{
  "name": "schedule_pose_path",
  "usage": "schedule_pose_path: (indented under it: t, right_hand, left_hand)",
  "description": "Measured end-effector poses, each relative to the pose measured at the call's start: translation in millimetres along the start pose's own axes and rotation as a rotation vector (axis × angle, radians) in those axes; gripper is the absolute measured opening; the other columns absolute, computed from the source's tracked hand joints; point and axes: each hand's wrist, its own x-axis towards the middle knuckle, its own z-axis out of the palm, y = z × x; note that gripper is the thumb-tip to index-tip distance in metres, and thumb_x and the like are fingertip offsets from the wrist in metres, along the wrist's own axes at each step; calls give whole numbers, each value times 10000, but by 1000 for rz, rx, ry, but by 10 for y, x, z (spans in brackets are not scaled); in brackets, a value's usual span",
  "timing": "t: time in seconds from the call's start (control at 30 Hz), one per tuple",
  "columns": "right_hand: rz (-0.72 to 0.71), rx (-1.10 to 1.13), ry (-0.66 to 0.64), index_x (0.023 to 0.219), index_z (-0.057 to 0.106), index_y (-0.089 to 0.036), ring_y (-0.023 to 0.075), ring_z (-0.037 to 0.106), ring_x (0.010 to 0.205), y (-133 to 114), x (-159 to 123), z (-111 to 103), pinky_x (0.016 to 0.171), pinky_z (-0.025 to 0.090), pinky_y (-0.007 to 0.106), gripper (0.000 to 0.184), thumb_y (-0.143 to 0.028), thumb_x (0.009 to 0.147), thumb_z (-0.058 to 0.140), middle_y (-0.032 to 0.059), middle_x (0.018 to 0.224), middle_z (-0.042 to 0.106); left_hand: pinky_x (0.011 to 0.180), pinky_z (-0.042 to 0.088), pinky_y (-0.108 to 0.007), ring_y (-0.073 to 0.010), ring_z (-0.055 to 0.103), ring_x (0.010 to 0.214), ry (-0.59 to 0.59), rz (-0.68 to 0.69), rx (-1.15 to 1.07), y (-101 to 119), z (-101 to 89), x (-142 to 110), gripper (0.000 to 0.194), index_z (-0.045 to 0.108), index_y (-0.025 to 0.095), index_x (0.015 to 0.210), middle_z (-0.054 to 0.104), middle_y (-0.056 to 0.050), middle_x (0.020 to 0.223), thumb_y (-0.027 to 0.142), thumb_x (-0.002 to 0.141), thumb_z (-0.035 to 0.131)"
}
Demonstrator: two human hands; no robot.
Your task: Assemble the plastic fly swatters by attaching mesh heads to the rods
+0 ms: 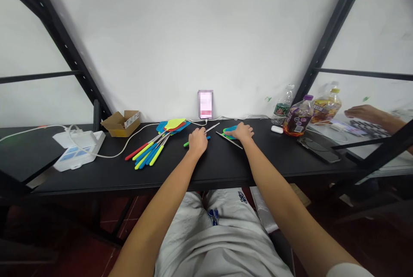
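My left hand (197, 141) closes over the handle of a fly swatter (208, 129), with a green grip (189, 143) sticking out on the left and a thin metal shaft running up to the right. My right hand (241, 131) lies on a blue-green swatter head (229, 130), whose metal shaft (232, 141) runs down to the right. A little left of my hands lies a pile of several fly swatters (151, 150) with red, yellow and blue grips, their colored heads (174, 124) overlapping at the back.
A blurred phone (205, 104) stands against the wall on the black table (267, 158), beside a cardboard box (121, 123), a white plastic case (79, 151) and several bottles (298, 115). A co-worker's hand (363, 114) is near a keyboard (368, 128) at the right.
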Motion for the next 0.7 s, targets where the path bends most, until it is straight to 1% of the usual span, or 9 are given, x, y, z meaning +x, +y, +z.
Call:
schedule_pose_path:
  t: [0.07, 0.13, 0.2, 0.27, 0.33, 0.43, 0.53, 0.63, 0.7]
  right_hand:
    - [6, 33, 31, 1298, 475, -122, 388, 395, 1283, 14, 27, 15, 1027, 336, 472, 1039, -648, 477, 835, 265, 1352, 426]
    - [26, 77, 91, 1294, 473, -113, 382, 421, 1262, 21, 39, 33, 1016, 358, 450, 1040, -621, 470, 853, 270, 1337, 421]
    - [49, 125, 143, 1298, 467, -105, 375, 461, 1230, 25, 42, 46, 998, 386, 430, 1028, -582, 481, 869, 270, 1321, 424]
    - [66, 157, 151, 1292, 474, -96, 368, 497, 1197, 26, 41, 47, 982, 405, 418, 987, -537, 507, 876, 268, 1302, 437]
    - [83, 158, 149, 1255, 512, -91, 368, 505, 1189, 28, 38, 39, 986, 402, 419, 891, -499, 548, 869, 263, 1286, 453]
    - [86, 137, 190, 1202, 557, -98, 380, 475, 1219, 33, 26, 22, 1004, 379, 437, 748, -466, 613, 836, 254, 1292, 468]
    - [22, 145, 223, 1197, 554, -119, 373, 473, 1222, 43, 11, 7, 996, 373, 457, 588, -432, 737, 745, 230, 1282, 511]
    - [-47, 182, 235, 1151, 565, -139, 348, 512, 1188, 54, 5, -15, 979, 371, 465, 340, -330, 871, 594, 187, 1130, 622]
    - [-78, 233, 242, 1126, 569, -154, 321, 567, 1116, 58, 7, -34, 949, 389, 446, 248, -268, 911, 520, 163, 1037, 660]
  left_hand:
    - [814, 428, -338, -236, 605, 984, -7, 1, 5, -4, 1, 1, 176, 621, 223, 1016, 623, -91, 1004, 213, 942, 462]
    - [814, 428, -339, -236, 604, 982, -8, 5, 10, -10, 2, 0, 174, 623, 224, 1018, 622, -90, 1006, 213, 940, 468]
    - [810, 429, -342, -239, 605, 978, -7, 3, 14, -18, 6, -1, 168, 625, 223, 1009, 620, -89, 1003, 214, 938, 473]
    - [804, 430, -343, -242, 606, 973, -8, 1, 18, -25, 12, 0, 160, 626, 222, 999, 620, -89, 997, 218, 937, 478]
    - [798, 431, -344, -246, 608, 971, -12, -1, 22, -33, 21, 3, 154, 627, 221, 994, 622, -88, 993, 220, 934, 485]
    - [795, 432, -348, -249, 608, 975, -17, 6, 26, -41, 30, 6, 153, 628, 222, 994, 623, -87, 996, 218, 929, 489]
    - [797, 434, -352, -249, 609, 975, -25, 5, 27, -43, 29, 5, 160, 628, 220, 999, 624, -88, 1001, 214, 930, 483]
    - [794, 434, -350, -248, 609, 973, -30, 4, 32, -42, 22, 1, 161, 629, 220, 993, 624, -89, 999, 209, 930, 480]
    - [796, 432, -347, -245, 608, 974, -34, 9, 38, -40, 16, 0, 165, 630, 221, 991, 623, -90, 998, 207, 931, 477]
